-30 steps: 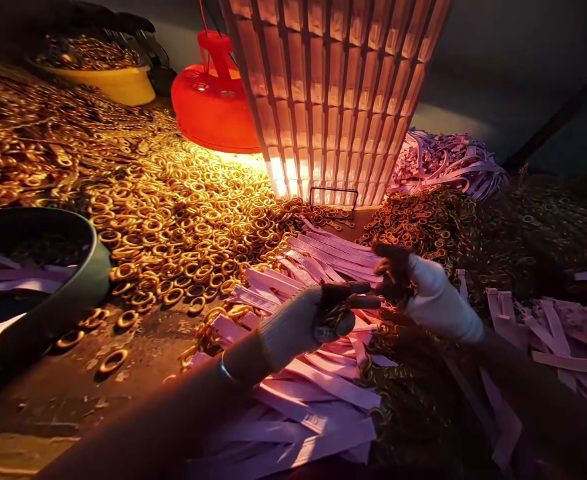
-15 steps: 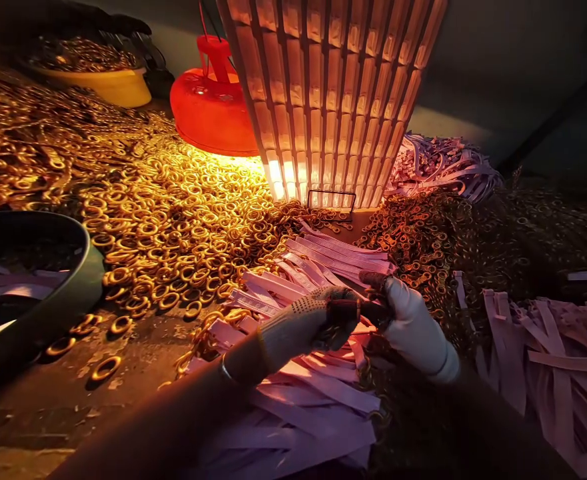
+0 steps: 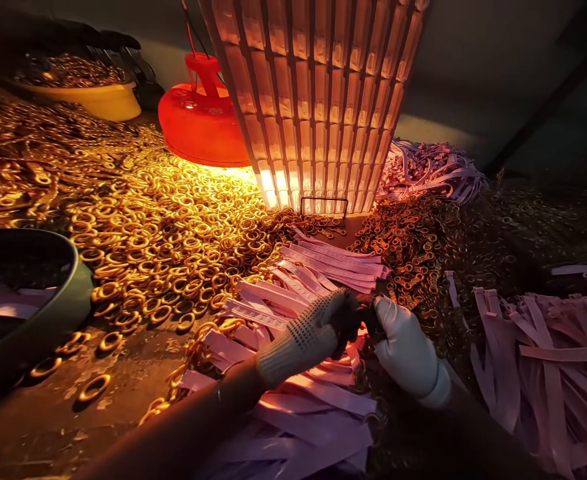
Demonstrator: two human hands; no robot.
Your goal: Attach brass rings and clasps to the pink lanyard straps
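My left hand [image 3: 313, 330], in a dotted knit glove with dark fingers, is closed above a heap of pale pinkish straps [image 3: 318, 390]. Facing it, my right hand [image 3: 408, 347] wears a white glove with dark fingertips, and its fingers are curled in. The fingertips of both hands meet at one spot; whatever they pinch there is too dark to make out. Just beyond them lies a row of flat pale straps [image 3: 336, 260]. Brass-coloured ring links show along the left edge of the strap heap.
A wide heap of gold rings [image 3: 158, 227] spreads at left under a red lamp [image 3: 200, 127]. Behind stands a ribbed translucent panel [image 3: 318, 113]. A green-sided tub [image 3: 68, 293], yellow tub [image 3: 98, 100], metal links [image 3: 408, 233] and more straps [image 3: 548, 360] surround the work area.
My right hand has come down a little, and its raised fingers have curled in. Fingertips of both hands are now closer together. The whole view has shifted slightly.
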